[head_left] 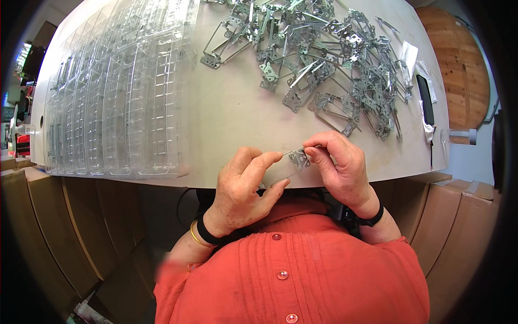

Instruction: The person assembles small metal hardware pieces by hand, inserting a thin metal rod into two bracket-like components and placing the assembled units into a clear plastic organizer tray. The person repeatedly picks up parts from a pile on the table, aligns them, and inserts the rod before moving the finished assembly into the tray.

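The pale table (226, 116) bears metal brackets (324, 56) beyond the fingers (270, 158), clear trays (118, 97) to their left, white wrapping (408, 56) rightward.

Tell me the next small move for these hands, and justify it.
Probably ease the metal bracket forward, farther over the table: the left hand and right hand hold it close to the table's near edge, where a slip might drop it.

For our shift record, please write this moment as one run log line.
left hand: holds metal bracket | right hand: pinches its right end | table: metal-part pile ahead, clear plastic trays left, dark device right
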`<state>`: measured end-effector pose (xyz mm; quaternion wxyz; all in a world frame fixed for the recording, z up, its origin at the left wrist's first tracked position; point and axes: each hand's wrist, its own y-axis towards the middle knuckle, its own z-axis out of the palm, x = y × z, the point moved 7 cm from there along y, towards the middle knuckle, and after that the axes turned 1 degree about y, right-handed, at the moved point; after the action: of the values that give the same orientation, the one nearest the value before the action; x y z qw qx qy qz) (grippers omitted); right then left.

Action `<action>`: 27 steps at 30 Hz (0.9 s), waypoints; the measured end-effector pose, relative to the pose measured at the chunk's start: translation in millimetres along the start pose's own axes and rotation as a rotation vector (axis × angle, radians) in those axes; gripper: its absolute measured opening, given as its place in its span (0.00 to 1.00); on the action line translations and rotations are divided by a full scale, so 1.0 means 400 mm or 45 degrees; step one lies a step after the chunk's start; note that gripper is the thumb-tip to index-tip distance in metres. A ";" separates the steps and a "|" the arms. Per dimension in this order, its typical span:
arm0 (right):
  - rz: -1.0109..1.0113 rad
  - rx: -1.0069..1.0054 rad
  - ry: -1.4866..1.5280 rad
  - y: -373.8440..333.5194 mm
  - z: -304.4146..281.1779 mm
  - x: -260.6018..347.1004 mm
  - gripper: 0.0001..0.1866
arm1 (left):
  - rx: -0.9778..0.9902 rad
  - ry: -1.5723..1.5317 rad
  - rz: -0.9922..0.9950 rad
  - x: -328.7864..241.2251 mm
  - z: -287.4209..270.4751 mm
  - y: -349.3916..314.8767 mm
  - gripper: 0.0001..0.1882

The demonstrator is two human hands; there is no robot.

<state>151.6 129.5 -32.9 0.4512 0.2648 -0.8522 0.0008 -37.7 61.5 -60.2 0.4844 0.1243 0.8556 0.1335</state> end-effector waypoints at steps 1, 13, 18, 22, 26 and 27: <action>-0.009 -0.002 -0.011 0.001 -0.001 0.001 0.05 | -0.002 0.002 0.001 0.000 0.000 0.000 0.31; -0.075 -0.035 -0.006 0.001 0.001 0.004 0.06 | 0.021 0.006 -0.011 0.002 0.001 -0.002 0.30; -0.073 -0.001 -0.017 0.003 0.001 0.000 0.06 | 0.014 0.004 -0.004 0.001 0.002 -0.001 0.30; -0.092 0.005 -0.019 0.002 0.001 0.003 0.07 | 0.017 0.013 0.007 -0.001 0.000 0.000 0.29; -0.083 -0.022 0.000 0.001 0.004 0.004 0.07 | 0.021 0.009 -0.005 0.000 0.001 0.000 0.29; -0.080 -0.022 0.005 0.000 0.004 0.003 0.07 | 0.021 0.010 -0.005 -0.001 0.001 0.001 0.29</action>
<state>149.7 128.8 -33.0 0.4548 0.2875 -0.8427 -0.0202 -37.0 61.6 -60.0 0.4804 0.1260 0.8588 0.1259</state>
